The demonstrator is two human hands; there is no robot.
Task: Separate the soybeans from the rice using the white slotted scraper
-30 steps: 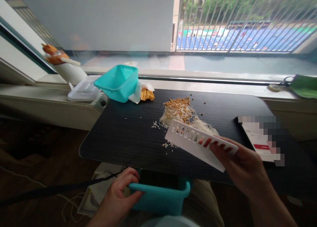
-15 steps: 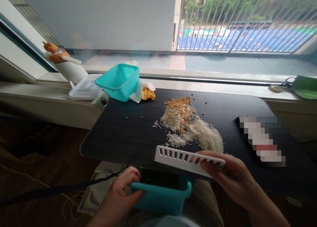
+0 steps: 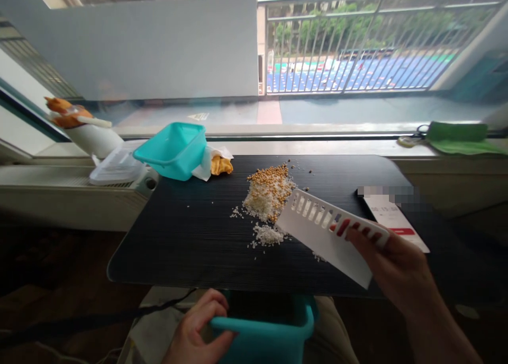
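Observation:
My right hand (image 3: 400, 271) grips a white slotted plastic board (image 3: 329, 234) and holds it tilted over the right side of a heap of white rice and yellow beans (image 3: 266, 192) on the black tabletop (image 3: 190, 237). A small clump of rice (image 3: 268, 235) lies just left of the board. My left hand (image 3: 200, 327) is closed on the rim of a teal bin (image 3: 265, 335) held below the table's front edge, under the board.
A second teal bin (image 3: 172, 149) is tipped at the table's back left, beside a clear lidded box (image 3: 117, 165), crumpled paper with something orange (image 3: 218, 163) and a white cylinder (image 3: 89, 134). A white card (image 3: 392, 221) lies at right. A green cloth (image 3: 460, 136) rests on the sill.
The board dropped to the table's front edge above the lower bin, then rose and moved back onto the heap's right side, covering it. The left hand stayed on the bin. The view shifted.

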